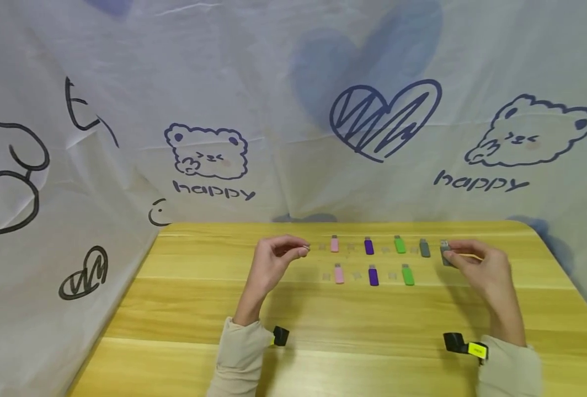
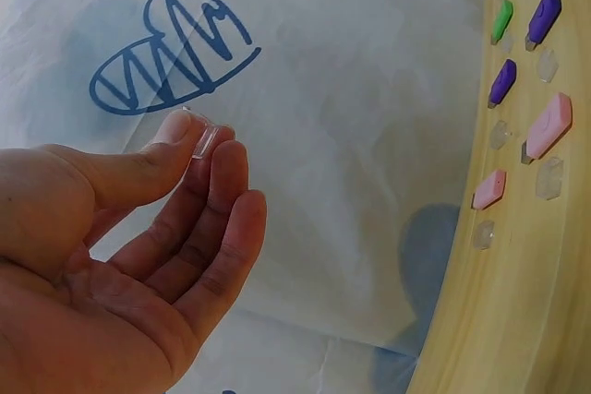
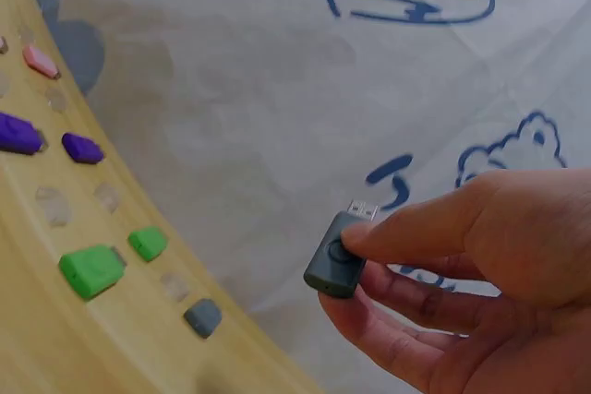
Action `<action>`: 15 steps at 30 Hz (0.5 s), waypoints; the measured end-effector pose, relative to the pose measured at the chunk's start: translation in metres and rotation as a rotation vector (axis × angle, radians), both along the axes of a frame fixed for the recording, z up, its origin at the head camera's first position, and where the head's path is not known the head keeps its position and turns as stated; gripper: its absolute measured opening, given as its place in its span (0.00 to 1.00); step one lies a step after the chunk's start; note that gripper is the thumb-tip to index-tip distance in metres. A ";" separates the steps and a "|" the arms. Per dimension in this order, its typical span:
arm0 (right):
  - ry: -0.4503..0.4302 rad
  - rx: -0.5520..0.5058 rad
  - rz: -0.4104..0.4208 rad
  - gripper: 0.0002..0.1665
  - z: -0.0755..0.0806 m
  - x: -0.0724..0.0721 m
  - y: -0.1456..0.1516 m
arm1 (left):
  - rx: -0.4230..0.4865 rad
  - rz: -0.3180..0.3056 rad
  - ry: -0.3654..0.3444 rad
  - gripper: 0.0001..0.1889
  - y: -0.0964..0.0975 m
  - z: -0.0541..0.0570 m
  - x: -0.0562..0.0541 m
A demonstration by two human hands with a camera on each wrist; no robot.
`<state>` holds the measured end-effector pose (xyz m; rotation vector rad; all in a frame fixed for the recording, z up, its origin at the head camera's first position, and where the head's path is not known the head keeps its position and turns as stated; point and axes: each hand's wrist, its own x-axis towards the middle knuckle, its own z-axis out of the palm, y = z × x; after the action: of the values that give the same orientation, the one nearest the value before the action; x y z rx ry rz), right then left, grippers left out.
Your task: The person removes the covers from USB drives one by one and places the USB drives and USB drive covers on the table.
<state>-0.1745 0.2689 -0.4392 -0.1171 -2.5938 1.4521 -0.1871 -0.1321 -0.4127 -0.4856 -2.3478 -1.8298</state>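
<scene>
My left hand (image 1: 275, 262) pinches a small clear plastic cap (image 2: 205, 140) between thumb and index finger, above the table to the left of the rows. In my right hand (image 1: 484, 270) is a grey USB flash drive (image 3: 334, 256), gripped by thumb and fingers with its bare metal plug (image 3: 363, 209) pointing up and away. Another grey USB flash drive (image 1: 425, 248) lies on the table just left of the right hand. Beside it in two rows are pink (image 1: 335, 243), purple (image 1: 369, 246) and green USB flash drives (image 1: 399, 244), their metal plugs uncovered and pointing away from me.
Several clear caps (image 1: 357, 275) lie among the drives on the wooden table (image 1: 353, 342). A white cloth (image 1: 293, 99) with bear and heart drawings hangs behind the table's far edge and along its left side. Black wrist cameras (image 1: 454, 342) hang beneath both sleeves.
</scene>
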 end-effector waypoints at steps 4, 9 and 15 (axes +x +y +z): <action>-0.024 0.004 -0.006 0.21 -0.014 -0.004 0.007 | -0.006 -0.016 0.000 0.06 0.003 -0.002 -0.001; -0.077 0.082 -0.043 0.22 -0.030 -0.008 0.011 | -0.057 -0.039 0.010 0.05 0.013 -0.006 -0.001; -0.211 0.074 -0.058 0.21 -0.042 -0.011 0.004 | -0.162 -0.070 0.007 0.05 0.036 -0.013 0.001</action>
<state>-0.1859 0.2729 -0.4816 -0.3511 -2.7798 1.3906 -0.1864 -0.0965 -0.4258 -0.5984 -2.5174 -1.6694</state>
